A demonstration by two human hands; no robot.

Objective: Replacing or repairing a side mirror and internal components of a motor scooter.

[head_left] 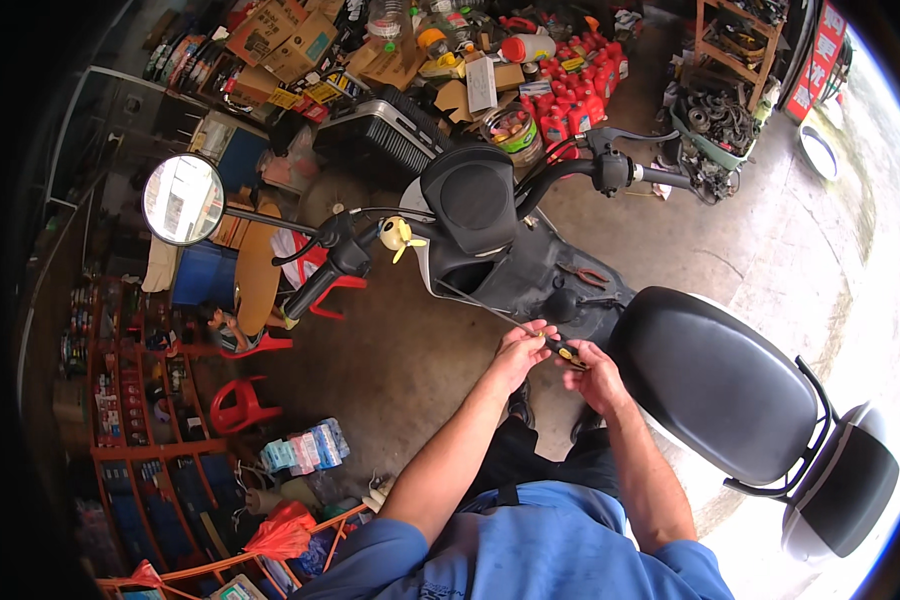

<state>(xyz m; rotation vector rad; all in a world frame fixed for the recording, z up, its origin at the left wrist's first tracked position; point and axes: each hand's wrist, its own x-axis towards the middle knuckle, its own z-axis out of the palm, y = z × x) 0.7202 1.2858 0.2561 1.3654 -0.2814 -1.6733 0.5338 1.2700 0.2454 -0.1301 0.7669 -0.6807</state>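
Observation:
In front of me is an electric scooter, its black seat to my right and its black footboard ahead of my hands. My right hand is closed round the black and yellow handle of a long screwdriver. With bent fingers, my left hand grips the same tool where the handle meets the shaft. The thin shaft points away to the left, toward the scooter's front panel; I cannot tell whether its tip touches anything. Red-handled pliers lie on the footboard.
Handlebars carry a round mirror at left. Behind stand a dark ribbed case, cardboard boxes and red bottles. A seated person is at left beside a wooden table; a red stool stands nearer, by shelves.

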